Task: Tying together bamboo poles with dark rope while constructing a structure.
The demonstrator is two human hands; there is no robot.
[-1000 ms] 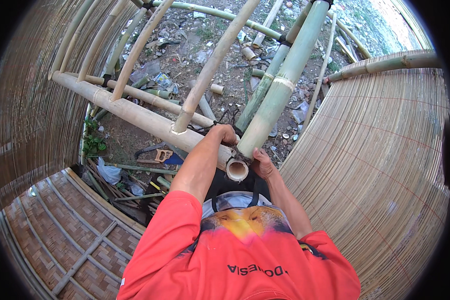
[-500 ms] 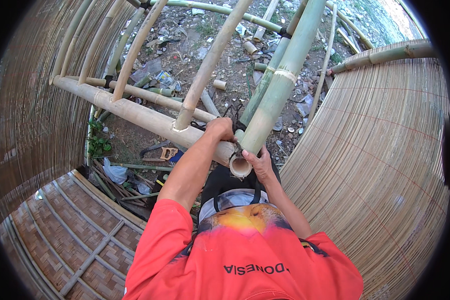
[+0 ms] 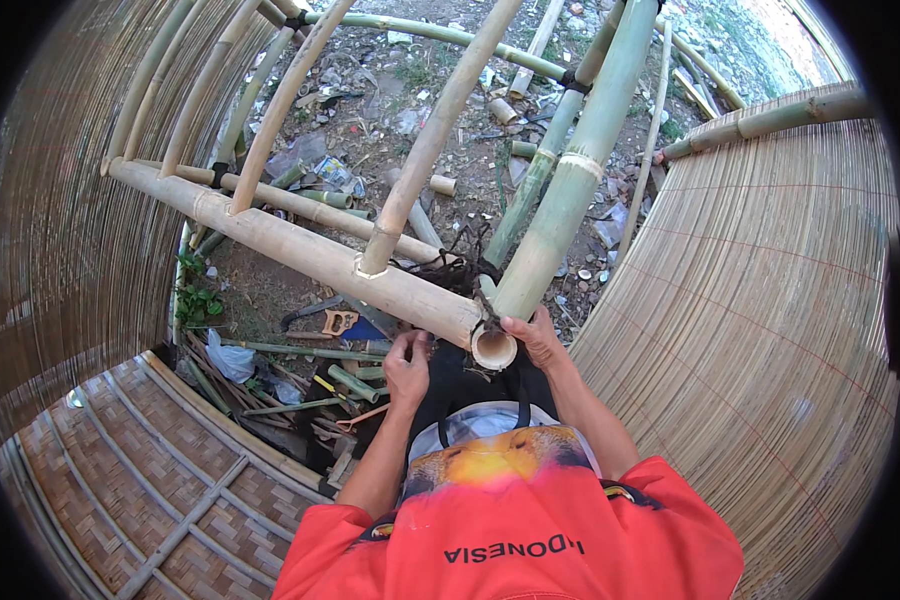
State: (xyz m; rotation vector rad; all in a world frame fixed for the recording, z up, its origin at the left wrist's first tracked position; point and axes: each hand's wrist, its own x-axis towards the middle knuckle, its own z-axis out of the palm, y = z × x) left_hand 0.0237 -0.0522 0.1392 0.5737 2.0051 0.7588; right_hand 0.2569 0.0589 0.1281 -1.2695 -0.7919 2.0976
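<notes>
Littered ground (image 3: 255,285) toward 12 o'clock; slatted blind (image 3: 730,350), thin straw-coloured strips, at 3 to 4; coarse woven panel (image 3: 90,435) at 8. Near centre I have a joint: smooth green pole (image 3: 560,220) off to 1 o'clock, dry pale pole (image 3: 270,225) off to 10, shaggy dark cord (image 3: 455,268) tangled about their meeting. Right hand (image 3: 538,345), 4 o'clock of it: thumb on the green pole's lower end by a round hollow mouth (image 3: 494,349), fingers clamped around it. Left hand (image 3: 407,370), 8 o'clock: fingers curled; I can't tell whether they pinch anything. I judge this a lashing step, unfinished; next move likely calls for steady support and cord drawn snug.
</notes>
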